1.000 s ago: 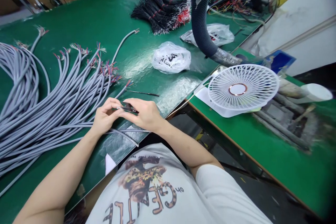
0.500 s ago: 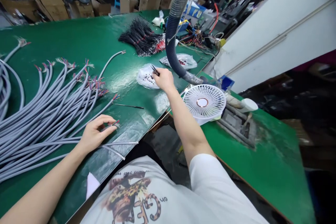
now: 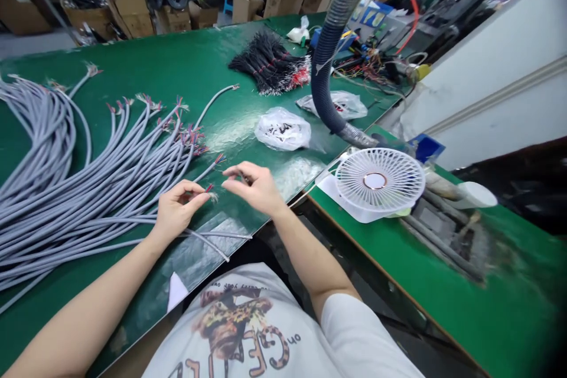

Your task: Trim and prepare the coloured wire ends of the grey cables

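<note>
My left hand (image 3: 179,207) is closed, pinching the stripped end of a grey cable; its red and green wires (image 3: 208,188) and pale strands stick out past the fingertips. Just to the right, my right hand (image 3: 254,186) is closed round dark tweezers (image 3: 243,178), mostly hidden by the fingers. Its fingertips are close to the wire ends, with a small gap between the hands. Beyond it lies a clear plastic bag (image 3: 283,129) of small black pieces. A large bundle of grey cables (image 3: 133,183) with bared coloured ends spreads on the left.
Black wires (image 3: 270,62) with red and white ends lie farther back on the green table (image 3: 177,65). A ribbed hose (image 3: 325,71) curves down beside a second plastic bag (image 3: 341,104). At right, a white fan (image 3: 378,180) stands by a grimy frame (image 3: 452,236).
My right hand has come back from the plastic bag toward my left hand, with the tweezers. The left hand keeps its pinch on the cable end. The view has shifted left.
</note>
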A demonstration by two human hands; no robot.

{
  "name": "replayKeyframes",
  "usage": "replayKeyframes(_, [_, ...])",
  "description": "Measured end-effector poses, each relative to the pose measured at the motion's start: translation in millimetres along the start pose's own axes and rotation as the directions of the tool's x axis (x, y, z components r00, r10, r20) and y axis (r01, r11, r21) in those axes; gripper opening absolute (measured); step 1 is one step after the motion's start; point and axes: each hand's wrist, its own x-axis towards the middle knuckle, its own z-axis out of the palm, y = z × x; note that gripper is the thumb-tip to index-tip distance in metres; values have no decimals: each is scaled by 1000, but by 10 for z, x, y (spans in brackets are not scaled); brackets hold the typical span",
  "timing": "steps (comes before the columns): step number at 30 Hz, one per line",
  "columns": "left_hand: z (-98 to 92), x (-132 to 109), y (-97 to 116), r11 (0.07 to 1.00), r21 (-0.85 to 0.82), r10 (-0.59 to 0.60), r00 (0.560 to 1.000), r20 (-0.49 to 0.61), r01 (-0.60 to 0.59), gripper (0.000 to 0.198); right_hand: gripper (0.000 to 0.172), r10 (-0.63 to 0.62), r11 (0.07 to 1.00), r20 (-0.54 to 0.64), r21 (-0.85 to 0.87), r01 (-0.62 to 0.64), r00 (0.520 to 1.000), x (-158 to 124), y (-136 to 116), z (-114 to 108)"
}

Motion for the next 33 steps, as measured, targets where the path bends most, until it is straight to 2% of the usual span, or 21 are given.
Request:
replayKeyframes(2, [-9, 5, 15, 999, -26, 22, 1000, -14, -22, 17, 20, -1, 998, 42, 69, -2, 999, -63, -27, 244])
replayKeyframes(4, [-17, 7, 21, 998, -41, 55, 998, -17, -56, 15, 17, 15, 992, 51, 127, -21, 999, -72, -22, 386])
replayKeyframes(11, [-30, 0, 23, 995, -35, 92, 994, -52, -93, 10, 14, 71, 943, 52, 323, -85, 996, -30, -23, 471])
replayKeyframes(16, [-24, 23, 60, 990, -135, -42, 998, -56, 34, 12, 18, 136, 875, 58, 460, -148, 989, -42, 48, 556])
replayKeyframes(21, [-25, 68, 49, 924, -322, -216, 976, -3, 204, 15, 25, 219, 773, 60, 598, -211, 974, -49, 165, 677])
replayKeyframes(26, [-26, 73, 4, 893, -368, -272, 962, 20, 260, 19, 25, 207, 779, 62, 593, -203, 976, -26, 155, 679])
replayKeyframes(33, [-14, 65, -7, 917, -328, -226, 973, 39, 227, 19, 16, 126, 907, 73, 396, -145, 989, 1, 50, 571])
